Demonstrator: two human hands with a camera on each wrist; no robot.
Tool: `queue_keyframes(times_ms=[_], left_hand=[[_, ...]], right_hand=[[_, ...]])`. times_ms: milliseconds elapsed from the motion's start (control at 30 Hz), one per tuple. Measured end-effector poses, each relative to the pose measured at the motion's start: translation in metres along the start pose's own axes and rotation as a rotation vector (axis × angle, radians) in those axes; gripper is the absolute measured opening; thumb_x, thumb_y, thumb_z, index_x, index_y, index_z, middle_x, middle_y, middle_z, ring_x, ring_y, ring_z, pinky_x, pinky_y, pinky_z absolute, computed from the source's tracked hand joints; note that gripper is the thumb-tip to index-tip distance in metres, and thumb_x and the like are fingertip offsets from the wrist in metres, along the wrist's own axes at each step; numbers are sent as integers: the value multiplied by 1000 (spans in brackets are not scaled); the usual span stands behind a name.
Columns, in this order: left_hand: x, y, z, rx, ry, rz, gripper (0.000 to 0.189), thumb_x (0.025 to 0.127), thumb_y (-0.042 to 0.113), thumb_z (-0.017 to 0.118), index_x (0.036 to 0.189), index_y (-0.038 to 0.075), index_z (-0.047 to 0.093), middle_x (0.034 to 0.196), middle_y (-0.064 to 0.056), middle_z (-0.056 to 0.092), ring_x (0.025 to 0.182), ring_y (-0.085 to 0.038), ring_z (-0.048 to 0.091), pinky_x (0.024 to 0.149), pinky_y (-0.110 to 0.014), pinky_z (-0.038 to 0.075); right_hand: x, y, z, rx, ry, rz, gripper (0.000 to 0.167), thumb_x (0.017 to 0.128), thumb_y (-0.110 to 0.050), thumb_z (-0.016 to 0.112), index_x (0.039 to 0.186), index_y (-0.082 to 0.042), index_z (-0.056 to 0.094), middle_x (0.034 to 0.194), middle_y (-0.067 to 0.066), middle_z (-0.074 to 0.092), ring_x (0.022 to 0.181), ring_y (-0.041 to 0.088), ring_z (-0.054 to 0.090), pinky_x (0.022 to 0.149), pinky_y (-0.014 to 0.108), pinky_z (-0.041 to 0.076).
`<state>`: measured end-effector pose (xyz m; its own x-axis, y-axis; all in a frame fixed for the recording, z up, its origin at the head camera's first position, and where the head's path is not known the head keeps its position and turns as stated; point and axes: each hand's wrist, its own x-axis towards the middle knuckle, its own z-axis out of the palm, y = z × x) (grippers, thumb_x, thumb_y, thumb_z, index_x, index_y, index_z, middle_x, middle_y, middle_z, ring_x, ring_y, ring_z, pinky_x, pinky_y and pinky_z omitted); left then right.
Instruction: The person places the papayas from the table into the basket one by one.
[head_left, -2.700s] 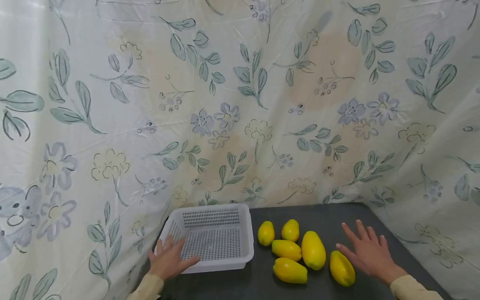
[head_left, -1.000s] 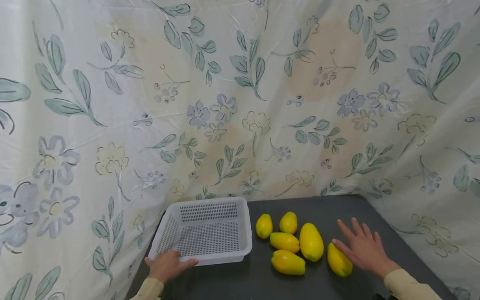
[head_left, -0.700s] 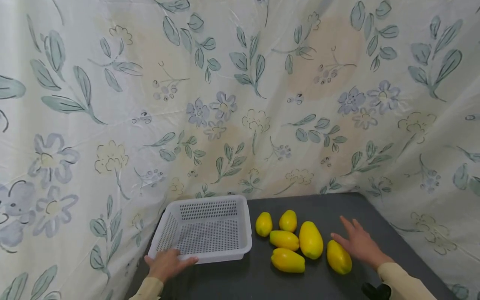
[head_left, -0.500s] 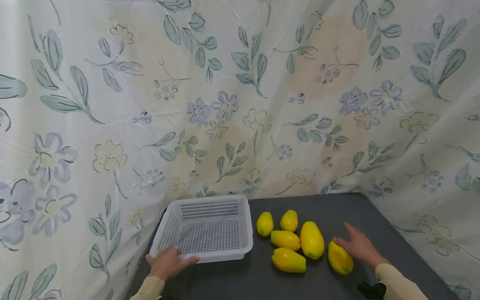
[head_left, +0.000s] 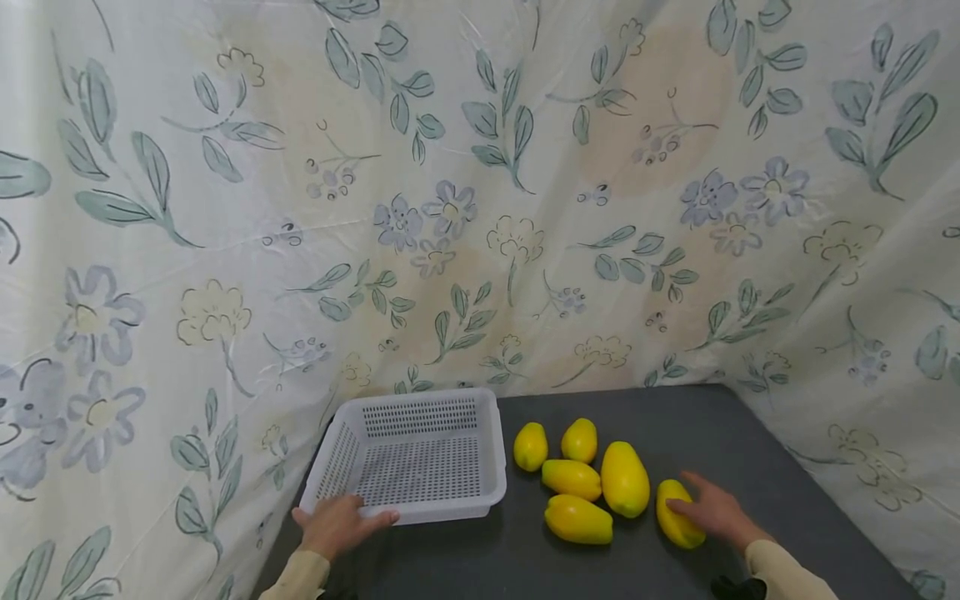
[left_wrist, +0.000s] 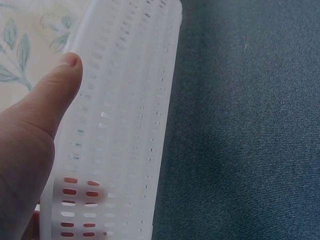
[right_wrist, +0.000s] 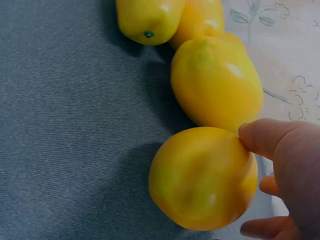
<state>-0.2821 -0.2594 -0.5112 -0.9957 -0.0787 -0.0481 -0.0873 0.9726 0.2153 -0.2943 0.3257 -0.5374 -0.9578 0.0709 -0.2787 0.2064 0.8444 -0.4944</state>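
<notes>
My left hand (head_left: 335,528) holds the near left corner of a white perforated plastic basket (head_left: 480,512). In the left wrist view its thumb (left_wrist: 59,85) lies outside the basket wall, and fingers show through the holes from the other side. On the right, my right hand (head_left: 722,510) reaches over the rightmost yellow papaya (head_left: 675,521). The right wrist view shows the thumb tip at this papaya's (right_wrist: 200,180) upper edge, the other fingers beside its right side, not wrapped round it. The papaya rests on the table.
Several more yellow papayas lie loosely grouped between basket and right hand, among them a large one (head_left: 624,479) and a front one (head_left: 578,520). The dark table (head_left: 480,567) is bordered by a floral curtain (head_left: 450,250) behind and at both sides.
My right hand has come down and left from above the table onto the rightmost papaya, its fingers less spread. The left hand has moved from over the basket's edge to holding its near corner.
</notes>
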Motion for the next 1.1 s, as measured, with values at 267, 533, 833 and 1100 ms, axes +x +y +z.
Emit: queue_keyframes(times_ms=[267, 533, 833, 1100], left_hand=[[4, -4, 8, -11, 19, -2, 90, 73, 83, 66, 104, -1, 75, 107, -22, 74, 107, -52, 64, 95, -94, 18], [8, -9, 14, -2, 31, -6, 90, 72, 84, 66, 102, 0, 75, 104, -21, 75, 104, -51, 65, 95, -94, 19], [4, -4, 9, -1, 30, 7, 86, 73, 83, 66, 99, 1, 75, 101, -19, 75, 102, -49, 66, 95, -94, 18], [-1, 1, 1, -14, -9, -14, 89, 75, 83, 65, 105, -1, 74, 108, -22, 74, 113, -56, 60, 98, -93, 16]], right_hand=[[0, 0, 7, 64, -32, -16, 90, 93, -56, 67, 145, 12, 39, 142, 43, 43, 108, 46, 61, 75, 50, 58], [2, 0, 9, 116, -36, -12, 85, 92, -47, 70, 146, 11, 38, 142, 43, 41, 105, 45, 62, 62, 45, 59], [-6, -11, -20, 156, 40, -24, 84, 96, -45, 66, 148, 12, 33, 136, 45, 45, 98, 40, 65, 65, 44, 60], [-20, -46, -61, 128, 131, -169, 81, 101, -46, 58, 153, 8, 28, 142, 44, 43, 106, 41, 62, 76, 44, 56]])
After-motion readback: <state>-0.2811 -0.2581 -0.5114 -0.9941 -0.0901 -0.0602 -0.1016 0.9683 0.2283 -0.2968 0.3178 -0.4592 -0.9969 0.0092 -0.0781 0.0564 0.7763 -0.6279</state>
